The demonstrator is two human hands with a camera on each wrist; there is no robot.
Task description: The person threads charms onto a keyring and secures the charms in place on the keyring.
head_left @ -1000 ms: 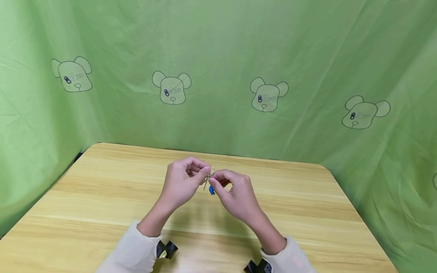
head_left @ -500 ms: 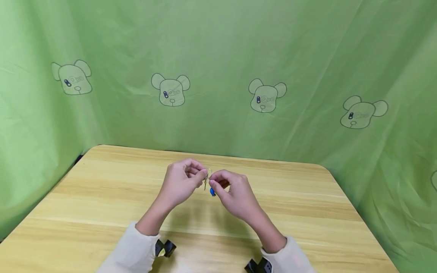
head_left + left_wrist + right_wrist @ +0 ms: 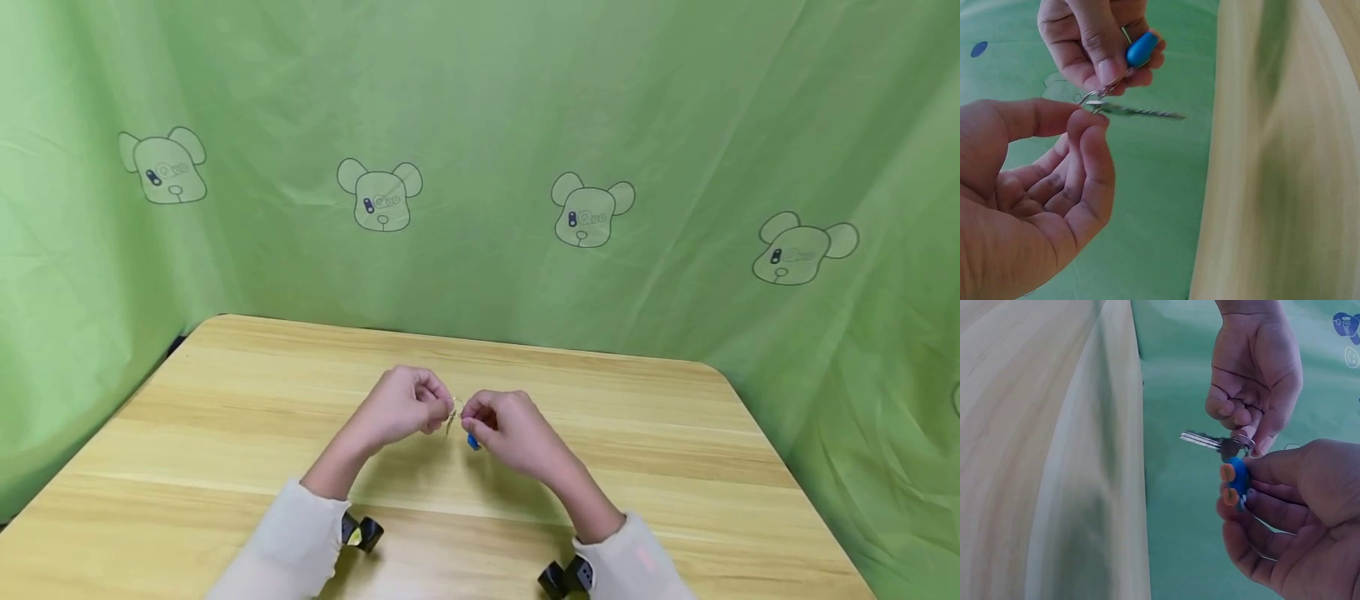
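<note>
Both hands meet over the middle of the table, working on a small keychain. My left hand (image 3: 397, 410) pinches the metal key ring (image 3: 1090, 98) between thumb and forefinger. From that ring a silver key (image 3: 1202, 440) hangs, its toothed blade pointing down toward the tabletop. Opposite, my right hand (image 3: 519, 432) pinches the short chain (image 3: 1110, 87) that joins the ring to a blue charm (image 3: 1141, 50). The charm dangles below the right fingers and has two orange pieces (image 3: 1229, 472) on one side. Where the fingertips close, part of the ring is hidden.
The wood-grain table (image 3: 225, 433) has rounded far corners. A green curtain (image 3: 480, 100) printed with bear heads stands behind it and at both sides. Small black wrist cameras (image 3: 367, 533) jut out under the light sleeves (image 3: 288, 542).
Both hands have come lower and nearer the person, with the key and charm moving along. The fingertips are slightly farther apart than a second ago, both still gripping the keychain.
</note>
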